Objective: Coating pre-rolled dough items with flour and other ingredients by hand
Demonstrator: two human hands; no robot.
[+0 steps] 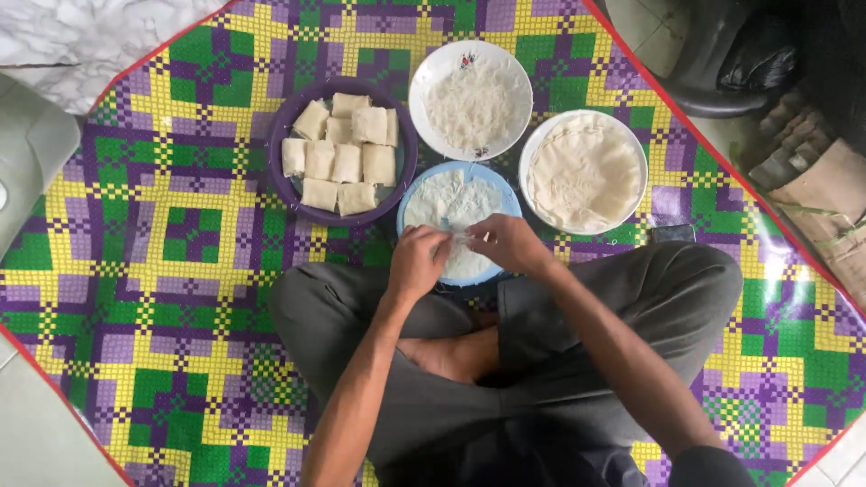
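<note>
Item one, my left hand [417, 261]: fingers curled in close, pinching the near edge of a thin white wrapper [451, 209] that lies spread on the blue plate [409, 194]. Item two, my right hand [507, 242]: fingers likewise bent nearly closed, tips meeting the left hand's over the same edge of the wrapper. What sits under the fingertips I cannot make out; they hide it.

Item three, the blue plate: on the mat [171, 225] just ahead of my crossed legs [505, 361], its near rim under both hands.

Item four, purple bowl [287, 126]: to the left of the blue plate and touching it, filled with pale folded parcels [341, 153] packed side by side.

Item five, white dish [424, 77]: beyond the blue plate, holding a heap of white shreds [469, 104].

Item six, white plate [532, 149]: to the right, carrying a stack of round wrappers [585, 171].

Item seven, the mat: woven, chequered in green, yellow and purple with a red border, on a pale floor [36, 442].
</note>
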